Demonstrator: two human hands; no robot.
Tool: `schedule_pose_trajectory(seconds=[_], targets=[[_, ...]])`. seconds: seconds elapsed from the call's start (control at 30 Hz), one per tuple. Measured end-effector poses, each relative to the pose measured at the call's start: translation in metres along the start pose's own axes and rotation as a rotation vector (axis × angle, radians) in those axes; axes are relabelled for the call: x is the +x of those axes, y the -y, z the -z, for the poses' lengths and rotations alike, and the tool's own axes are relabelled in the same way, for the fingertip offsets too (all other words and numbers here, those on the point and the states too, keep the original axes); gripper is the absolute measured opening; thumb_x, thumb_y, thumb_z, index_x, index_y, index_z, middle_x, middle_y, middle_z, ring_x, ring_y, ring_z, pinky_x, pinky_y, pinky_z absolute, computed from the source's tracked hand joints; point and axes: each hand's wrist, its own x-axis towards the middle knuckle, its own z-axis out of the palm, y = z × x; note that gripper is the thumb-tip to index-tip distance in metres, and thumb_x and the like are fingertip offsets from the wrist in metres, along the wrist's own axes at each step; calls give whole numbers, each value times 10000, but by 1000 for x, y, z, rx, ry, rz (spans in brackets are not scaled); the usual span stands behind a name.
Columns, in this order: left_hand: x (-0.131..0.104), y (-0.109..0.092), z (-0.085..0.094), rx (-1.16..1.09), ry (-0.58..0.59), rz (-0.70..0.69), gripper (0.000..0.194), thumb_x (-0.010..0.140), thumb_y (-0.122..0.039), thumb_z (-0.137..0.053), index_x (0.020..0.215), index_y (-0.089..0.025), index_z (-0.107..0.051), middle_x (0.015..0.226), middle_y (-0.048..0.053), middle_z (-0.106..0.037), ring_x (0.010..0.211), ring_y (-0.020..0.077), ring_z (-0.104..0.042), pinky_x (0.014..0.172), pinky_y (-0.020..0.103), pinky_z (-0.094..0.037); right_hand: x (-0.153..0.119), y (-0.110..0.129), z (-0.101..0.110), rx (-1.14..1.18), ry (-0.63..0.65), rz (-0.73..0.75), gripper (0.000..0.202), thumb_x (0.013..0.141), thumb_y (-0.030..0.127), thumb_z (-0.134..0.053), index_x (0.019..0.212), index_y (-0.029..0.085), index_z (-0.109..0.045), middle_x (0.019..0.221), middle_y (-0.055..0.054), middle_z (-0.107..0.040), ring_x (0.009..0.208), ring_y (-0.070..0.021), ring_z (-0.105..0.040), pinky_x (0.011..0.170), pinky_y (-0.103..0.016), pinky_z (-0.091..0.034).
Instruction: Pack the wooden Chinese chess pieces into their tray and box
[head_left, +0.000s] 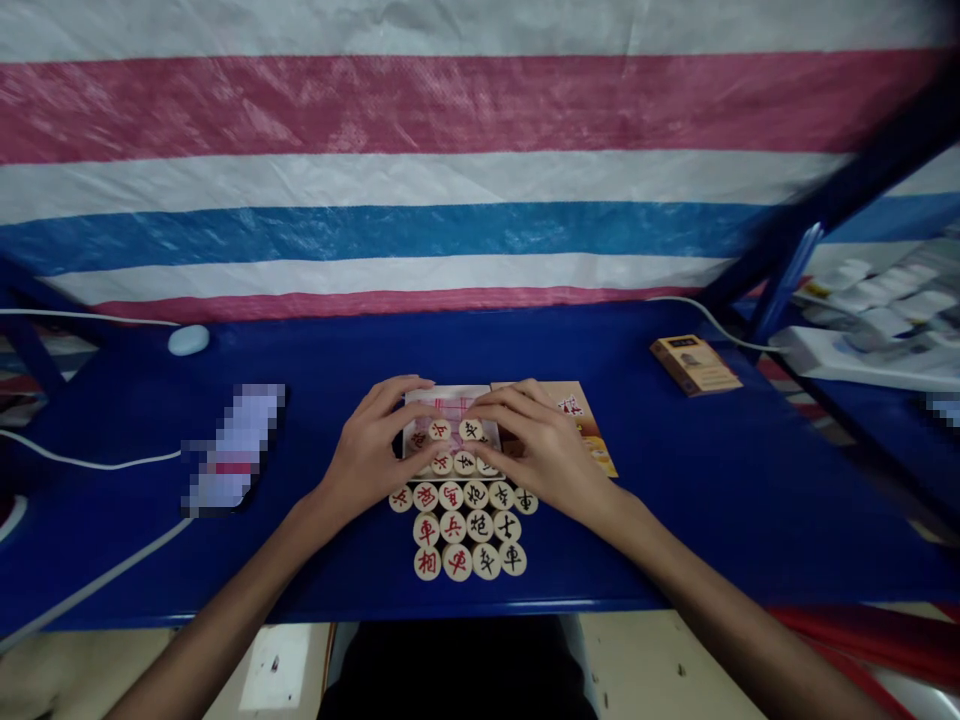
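Left hand (373, 440): resting on the left edge of the small tray (450, 400), fingers curled over its far left corner, grasping the rim.
Right hand (534, 445): lying over the right side of the same tray, fingers spread and bent across its far edge, gripping it; partly covering the orange lid (589, 425).
Small tray: sitting at the middle of the blue table (712, 470), between both hands, showing a red-lined paper sheet inside and a few round pieces (471, 430) lying in it.
Loose pieces (465, 528): lying in rows on the table just in front of the tray, near the front edge, touching one another, faces up, showing red or black characters.
Orange lid: lying flat just right of the tray, under the right hand.
Small orange box (694, 364): sitting well apart, toward the far right.
White mouse (188, 340): resting at the far left, by the striped sheet (450, 150).
Blurred flat object (236, 445): lying left of the left hand, near a white cable (90, 462).
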Motion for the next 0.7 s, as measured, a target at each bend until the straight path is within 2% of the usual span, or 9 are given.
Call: schedule_pose_trajectory(seconds=[0.1, 0.27, 0.43, 0.7], targets=[[0, 0, -1, 35, 37, 4, 217, 889, -306, -725, 1097, -254, -693, 1377, 62, -611, 1384, 287, -471, 1103, 528, -445, 1, 1, -1, -25, 51, 28, 265, 956, 386, -646, 1168, 236, -697, 1135, -70, -726, 1097, -261, -598, 980, -463, -464], [-3, 0, -2, 84, 14, 10, 151, 939, -245, -646, 1082, -250, -697, 1286, 49, -666, 1356, 272, -506, 1061, 520, -459, 1, 2, -1, 11, 78, 60, 203, 972, 325, -626, 1152, 269, -700, 1111, -26, -747, 1091, -232, -613, 1038, -459, -436], [-4, 2, -4, 151, 55, -6, 147, 950, -219, -617, 1048, -256, -720, 1296, 47, -667, 1347, 283, -514, 1010, 512, -473, 1, 2, -1, 20, 84, 48, 162, 987, 299, -599, 1115, 267, -692, 1060, -23, -746, 1061, -229, -625, 999, -439, -453], [-3, 2, -5, 146, 54, -11, 144, 932, -219, -641, 1037, -265, -728, 1295, 51, -668, 1338, 297, -520, 991, 515, -483, 3, 4, -7, -30, 72, 32, 93, 983, 274, -588, 1020, 246, -668, 957, -31, -727, 946, -219, -620, 902, -411, -455]])
